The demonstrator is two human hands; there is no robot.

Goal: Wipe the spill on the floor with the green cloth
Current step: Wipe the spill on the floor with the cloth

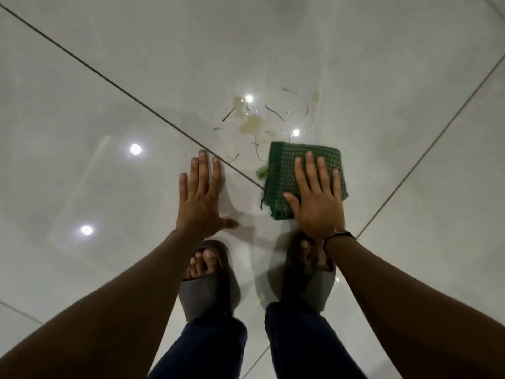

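Right hand flat on folded checked green cloth; yellowish spill beyond.

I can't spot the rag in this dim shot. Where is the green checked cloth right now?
In the head view, right of centre: the green checked cloth lies flat on the glossy tiled floor under the right hand, just below the yellowish spill.

Right hand on cloth, spill just beyond it.

Glossy tiled floor; woven checked green cloth.
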